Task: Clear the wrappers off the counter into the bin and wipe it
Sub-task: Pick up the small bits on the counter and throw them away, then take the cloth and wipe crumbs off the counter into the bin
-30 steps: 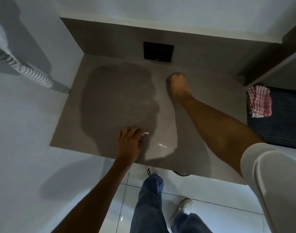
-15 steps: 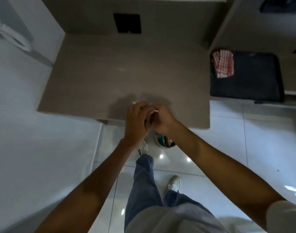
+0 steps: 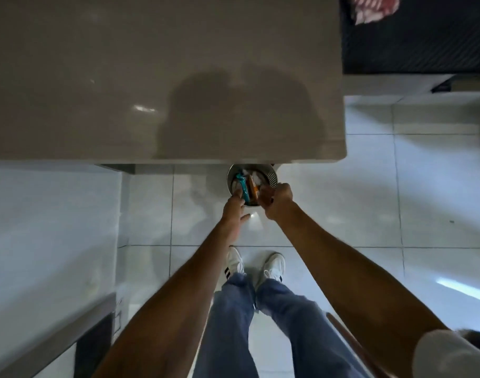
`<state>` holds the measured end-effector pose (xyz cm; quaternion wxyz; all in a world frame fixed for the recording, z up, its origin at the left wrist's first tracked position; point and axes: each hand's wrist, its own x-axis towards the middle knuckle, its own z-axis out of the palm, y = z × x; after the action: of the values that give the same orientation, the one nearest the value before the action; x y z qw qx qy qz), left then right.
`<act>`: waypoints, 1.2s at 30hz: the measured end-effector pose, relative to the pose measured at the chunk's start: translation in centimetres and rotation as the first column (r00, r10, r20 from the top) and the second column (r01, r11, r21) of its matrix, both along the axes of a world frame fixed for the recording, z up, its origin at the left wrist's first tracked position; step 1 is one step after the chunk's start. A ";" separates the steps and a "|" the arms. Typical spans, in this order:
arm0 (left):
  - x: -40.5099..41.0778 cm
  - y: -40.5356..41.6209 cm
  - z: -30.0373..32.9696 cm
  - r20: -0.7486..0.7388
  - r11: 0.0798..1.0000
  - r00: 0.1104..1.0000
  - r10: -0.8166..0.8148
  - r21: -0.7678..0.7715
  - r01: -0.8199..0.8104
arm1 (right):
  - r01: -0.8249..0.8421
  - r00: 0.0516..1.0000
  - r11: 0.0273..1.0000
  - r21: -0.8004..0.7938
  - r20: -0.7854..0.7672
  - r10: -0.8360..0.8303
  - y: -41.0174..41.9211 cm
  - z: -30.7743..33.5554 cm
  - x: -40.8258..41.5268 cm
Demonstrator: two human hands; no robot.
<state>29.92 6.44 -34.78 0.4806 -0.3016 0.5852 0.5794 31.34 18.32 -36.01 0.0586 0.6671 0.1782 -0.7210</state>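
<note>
The beige counter [image 3: 97, 77] fills the upper part of the view, and no wrapper shows on it. Below its front edge a round metal bin [image 3: 271, 175] stands on the floor, partly hidden under the counter. Teal and orange wrappers [image 3: 245, 190] lie inside it. My left hand [image 3: 234, 211] reaches over the bin's near rim with fingers stretched out, its tips by the teal wrapper. My right hand [image 3: 278, 200] is curled at the bin's right rim, with a small brownish wrapper scrap [image 3: 265, 194] showing at its fingers.
A red-and-white checked cloth [image 3: 375, 8] lies on a dark mat [image 3: 424, 45] at the upper right. My feet in white shoes [image 3: 256, 264] stand on glossy white floor tiles just behind the bin. A white cabinet with a dark edge [image 3: 42, 268] sits on the left.
Both hands left the counter's front edge and dropped down to the bin. The view tilted down, so the bin, floor and shoes now show.
</note>
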 end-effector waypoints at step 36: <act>-21.3 17.2 19.1 -0.392 0.406 -0.146 -0.908 -0.910 -0.087 | -0.705 0.227 -0.529 0.473 0.857 0.463 28.7 15.6 -24.1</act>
<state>8.57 23.67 -15.64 -0.0167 0.2600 0.9610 0.0924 7.26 47.04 -20.42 0.0725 0.3142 0.9375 -0.1311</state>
